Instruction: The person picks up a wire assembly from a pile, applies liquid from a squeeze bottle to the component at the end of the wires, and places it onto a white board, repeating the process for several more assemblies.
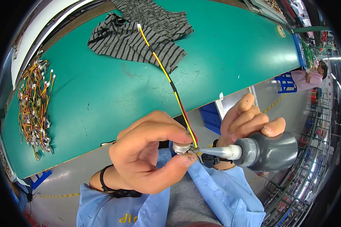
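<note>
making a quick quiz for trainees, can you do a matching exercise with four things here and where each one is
Things:
1. dark grey plastic bottle with tapered nozzle
2. grey-and-black striped cloth
3. small round silver metal part with thin coloured wires
4. tangled pile of wired metal parts with white connectors

Places:
a. gripped by the left hand
b. toward the left end of the green tabletop
c. held by the right hand
d. near the picture's top, beyond both hands

Pairs: 1-c, 2-d, 3-a, 4-b
</note>
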Demonstrator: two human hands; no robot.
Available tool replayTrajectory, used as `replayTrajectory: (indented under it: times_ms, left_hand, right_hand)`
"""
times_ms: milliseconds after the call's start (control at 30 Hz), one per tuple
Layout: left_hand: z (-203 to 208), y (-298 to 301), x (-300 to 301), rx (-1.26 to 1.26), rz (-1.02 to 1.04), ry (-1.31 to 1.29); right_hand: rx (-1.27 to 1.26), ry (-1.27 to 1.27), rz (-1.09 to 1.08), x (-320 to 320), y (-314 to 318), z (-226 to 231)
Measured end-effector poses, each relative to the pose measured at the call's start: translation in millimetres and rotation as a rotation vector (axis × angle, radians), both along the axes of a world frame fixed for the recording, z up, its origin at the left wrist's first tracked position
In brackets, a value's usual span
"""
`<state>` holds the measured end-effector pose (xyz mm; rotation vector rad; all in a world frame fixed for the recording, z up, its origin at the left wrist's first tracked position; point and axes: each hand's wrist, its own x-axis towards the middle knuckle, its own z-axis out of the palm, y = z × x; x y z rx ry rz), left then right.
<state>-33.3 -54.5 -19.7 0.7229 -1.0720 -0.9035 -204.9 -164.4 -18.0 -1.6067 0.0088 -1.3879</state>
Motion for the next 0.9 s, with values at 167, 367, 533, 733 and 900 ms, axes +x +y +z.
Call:
replayTrajectory:
  times_ms: [167,367,533,733,900]
  left_hand:
    - [-1,0,0,-0.011,-0.006,-0.003]
    - [0,1,-1,0.006,-0.009,0.014]
    - [0,2,-5,0.057,-0.022,0.088]
    - [3,3,-10,0.107,-0.028,0.156]
    - [5,2,-14,0.168,-0.031,0.251]
  right_hand:
    - [0.011,-0.006,0.013,0,1,1]
    - [0.008,-0.004,-0.015,1,1,0]
    - [0.011,0.003,-0.025,0,2,-1]
    - [0.008,-0.008,-0.054,2,3,-1]
    - [-0.011,0.002,-0.061,0,2,-1]
